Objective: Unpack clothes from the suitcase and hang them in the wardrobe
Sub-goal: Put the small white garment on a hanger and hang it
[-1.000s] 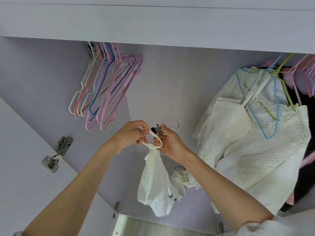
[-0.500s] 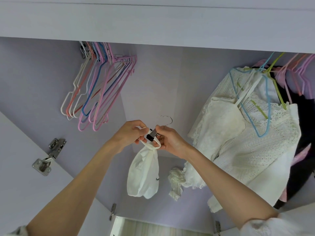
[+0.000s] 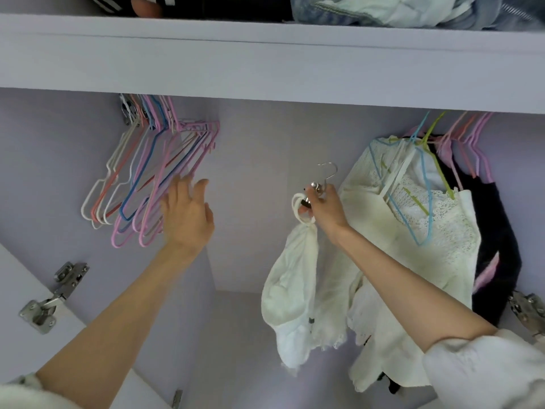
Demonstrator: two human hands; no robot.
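Note:
I look up into a lilac wardrobe. My right hand (image 3: 326, 206) grips a small metal clip hanger (image 3: 326, 175) whose clip pinches the looped straps of a white garment (image 3: 290, 296); the garment dangles below my fist. My left hand (image 3: 187, 215) is off the garment, fingers spread, reaching up to the bunch of empty hangers (image 3: 150, 184) in pink, blue, white and orange at the left; its fingertips are at the pink ones. The rail itself is hidden behind the shelf edge.
White lace clothes (image 3: 413, 231) and a dark garment (image 3: 495, 246) hang on coloured hangers at the right. A shelf (image 3: 265, 63) above holds folded denim and dark clothes. Door hinges (image 3: 47, 305) sit at the lower left and right. Bare back wall lies between the two groups.
My left hand let go of the straps and moved up-left to the empty hangers. My right hand now holds the clip hanger and garment alone, shifted right. The view tilted up, showing the shelf.

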